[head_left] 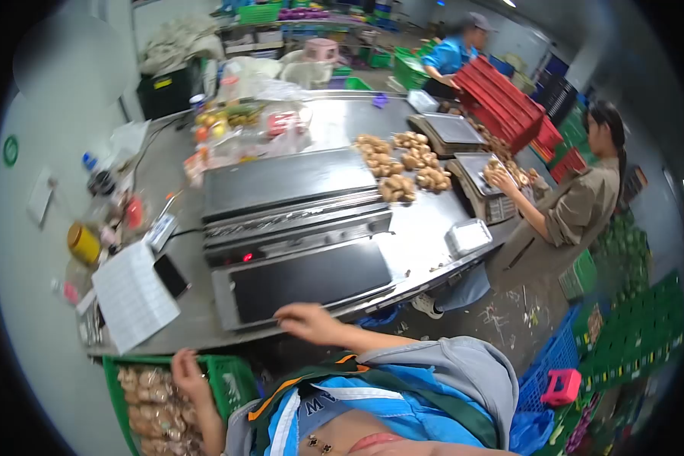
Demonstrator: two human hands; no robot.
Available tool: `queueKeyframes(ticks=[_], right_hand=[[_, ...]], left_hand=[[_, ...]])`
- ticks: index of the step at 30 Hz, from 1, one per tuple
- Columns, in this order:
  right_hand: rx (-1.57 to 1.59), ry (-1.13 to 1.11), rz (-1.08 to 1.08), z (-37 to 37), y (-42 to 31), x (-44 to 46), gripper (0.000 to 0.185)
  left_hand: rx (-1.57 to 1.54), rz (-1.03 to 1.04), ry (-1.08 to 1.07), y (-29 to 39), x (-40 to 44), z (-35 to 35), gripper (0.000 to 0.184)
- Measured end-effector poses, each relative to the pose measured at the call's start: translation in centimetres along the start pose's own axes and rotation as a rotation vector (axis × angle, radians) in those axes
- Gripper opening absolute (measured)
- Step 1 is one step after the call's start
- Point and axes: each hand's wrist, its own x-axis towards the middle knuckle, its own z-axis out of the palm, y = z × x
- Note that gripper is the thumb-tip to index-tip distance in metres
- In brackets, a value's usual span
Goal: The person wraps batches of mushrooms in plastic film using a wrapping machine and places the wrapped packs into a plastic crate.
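Note:
My right hand [308, 323] is at the front edge of a wrapping machine [304, 281], over its black plate, with fingers slightly spread and nothing visible in them. My left hand [188, 372] hovers over a green crate [239, 384] at the lower left, its fingers partly curled; whether it holds anything is too blurred to tell. Wrapped packs of mushrooms [156, 410] fill the crate. On the steel table [334, 118], behind the machine's right end, lie several piles of brown mushrooms [418, 156].
A co-worker [585, 190] handles mushrooms at a scale [482, 171] on the right. Another person [452, 57] holds a red crate [501, 99] farther back. An empty tray [469, 237], paper sheets [133, 292], a phone [171, 276] and a yellow jar [83, 243] lie about the table.

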Motion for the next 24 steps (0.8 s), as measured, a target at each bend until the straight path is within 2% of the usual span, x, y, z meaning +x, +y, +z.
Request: queueKeyframes(ticks=[1,3,4,5,7,8,10,13,17,19,21,23,24], right_hand=[[0.024,0.171,0.057,-4.1,2.1,-0.1,0.023],[-0.067,0.505,0.075,-12.9,7.6,-0.8,0.024],[-0.071,0.616,0.221,-17.4,10.5,-0.9,0.025],[0.207,0.85,0.314,-26.4,18.3,-0.4,0.027],[-0.153,0.888,0.328,-33.9,23.5,0.8,0.03],[-0.147,0.882,0.325,-36.9,25.2,2.1,0.03],[-0.575,0.674,0.258,-41.6,28.7,5.0,0.032],[-0.768,0.537,0.151,-44.7,34.0,9.2,0.035],[-0.888,0.46,0.099,-43.3,37.2,9.7,0.034],[-0.77,0.454,0.209,-43.0,36.8,7.8,0.034],[-0.768,0.474,0.225,-41.9,36.2,4.4,0.034],[-0.827,0.59,0.224,-41.1,35.4,0.8,0.035],[-0.76,0.565,0.261,-41.2,34.2,-0.6,0.04]], left_hand=[[-0.104,-0.027,-0.174,2.0,-0.4,5.5,0.011],[0.198,0.367,-0.439,5.5,-0.9,15.5,0.006],[0.235,0.479,-0.55,7.2,-1.1,19.7,0.006],[0.208,0.569,-0.678,8.6,-1.7,27.3,0.006],[0.163,0.561,-0.737,9.6,-2.6,33.1,0.007],[0.18,0.549,-0.76,10.0,-2.9,35.3,0.007],[0.215,0.509,-0.79,10.7,-3.4,38.8,0.007],[0.234,0.455,-0.872,11.5,-4.5,42.3,0.009],[0.296,0.498,-1.023,12.2,-5.2,45.3,0.009],[0.295,0.522,-1.042,12.4,-5.2,46.7,0.009],[0.294,0.496,-1.081,12.8,-5.4,48.7,0.01],[0.174,0.498,-1.156,13.0,-6.1,52.3,0.012],[0.124,0.519,-1.19,13.2,-6.6,54.6,0.017]])
